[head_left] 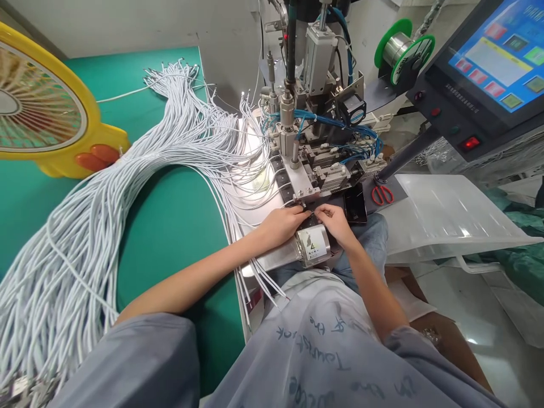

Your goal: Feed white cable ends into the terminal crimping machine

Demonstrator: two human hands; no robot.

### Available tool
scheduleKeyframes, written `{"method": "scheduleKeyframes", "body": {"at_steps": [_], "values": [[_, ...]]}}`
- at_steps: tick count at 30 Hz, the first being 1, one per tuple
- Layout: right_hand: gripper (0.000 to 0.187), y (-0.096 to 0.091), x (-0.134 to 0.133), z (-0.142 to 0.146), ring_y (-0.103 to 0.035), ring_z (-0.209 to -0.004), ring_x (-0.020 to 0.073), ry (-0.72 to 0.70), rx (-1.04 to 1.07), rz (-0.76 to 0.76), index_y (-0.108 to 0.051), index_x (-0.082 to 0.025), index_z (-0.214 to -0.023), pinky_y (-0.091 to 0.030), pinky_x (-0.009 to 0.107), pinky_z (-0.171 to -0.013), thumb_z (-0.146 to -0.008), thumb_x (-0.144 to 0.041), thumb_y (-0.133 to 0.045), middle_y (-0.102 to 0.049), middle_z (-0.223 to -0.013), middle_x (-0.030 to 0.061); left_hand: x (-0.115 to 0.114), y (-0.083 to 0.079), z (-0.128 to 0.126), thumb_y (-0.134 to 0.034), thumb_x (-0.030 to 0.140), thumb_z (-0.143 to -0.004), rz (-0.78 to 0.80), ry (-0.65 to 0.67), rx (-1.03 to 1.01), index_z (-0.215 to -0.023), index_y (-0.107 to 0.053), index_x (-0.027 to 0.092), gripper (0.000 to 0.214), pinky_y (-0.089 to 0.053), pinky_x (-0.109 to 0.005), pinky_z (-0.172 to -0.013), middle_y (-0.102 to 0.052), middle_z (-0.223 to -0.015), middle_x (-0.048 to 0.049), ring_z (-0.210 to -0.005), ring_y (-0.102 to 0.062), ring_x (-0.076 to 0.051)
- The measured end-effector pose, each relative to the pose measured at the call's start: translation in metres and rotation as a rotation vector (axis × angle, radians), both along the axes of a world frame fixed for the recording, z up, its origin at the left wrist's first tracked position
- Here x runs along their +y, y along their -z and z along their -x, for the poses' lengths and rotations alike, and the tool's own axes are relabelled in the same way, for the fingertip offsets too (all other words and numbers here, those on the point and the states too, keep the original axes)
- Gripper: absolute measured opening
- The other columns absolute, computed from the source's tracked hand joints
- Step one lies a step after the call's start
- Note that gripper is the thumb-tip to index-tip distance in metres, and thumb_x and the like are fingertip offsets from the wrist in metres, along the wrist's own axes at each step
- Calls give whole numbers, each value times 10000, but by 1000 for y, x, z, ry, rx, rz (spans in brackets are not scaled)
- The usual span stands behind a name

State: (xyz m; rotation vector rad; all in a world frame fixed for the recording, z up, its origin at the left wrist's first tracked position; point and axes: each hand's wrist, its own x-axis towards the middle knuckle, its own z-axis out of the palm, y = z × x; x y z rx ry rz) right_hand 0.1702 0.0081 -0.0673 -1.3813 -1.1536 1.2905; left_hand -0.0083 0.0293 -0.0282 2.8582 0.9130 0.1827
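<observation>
My left hand (284, 224) reaches in from the left, its fingers closed at the front edge of a soldering machine (304, 178). Between my fingertips shows a short, thin, pale piece, apparently the end of a white cable. Close beside it, my right hand (335, 224) is closed in a pinch at the same spot; what lies inside its fingers is too small to make out. Several white cables (250, 187) fan out across the lit work surface toward the machine. Just below my hands sits a silver metal block with a white label (313, 243).
A large bundle of white cables (144, 158) lies curved over the green mat (170, 221). A yellow fan (91, 133) stands at left. Rightward are a solder spool (397, 50), red-handled scissors (382, 195), a black tray (355, 204), a control screen (501, 56) and a translucent sheet (450, 209).
</observation>
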Motion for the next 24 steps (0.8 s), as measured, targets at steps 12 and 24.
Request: {"method": "scheduleKeyframes", "body": {"at_steps": [12,24], "values": [[148,-10,10,-10,-442,-480,93,-171,-20,95,-570,-161,-635,-316,239,-486,-655,-307,-570,-505,-494,-37,-3,-3,2,-394,42,-848,-54,63,55,-1157,-548,124,354,-457,-247,-622,-604,-911,-60,-775,-613,-152],[123,-11,15,-10,-355,-450,68,-241,14,134,-539,-166,-613,-230,228,-448,-648,-283,-552,-416,-472,-60,-4,-1,1,-380,95,-898,-124,98,147,-1186,-519,98,320,-447,-272,-564,-609,-964,-89,-752,-617,-168]]}}
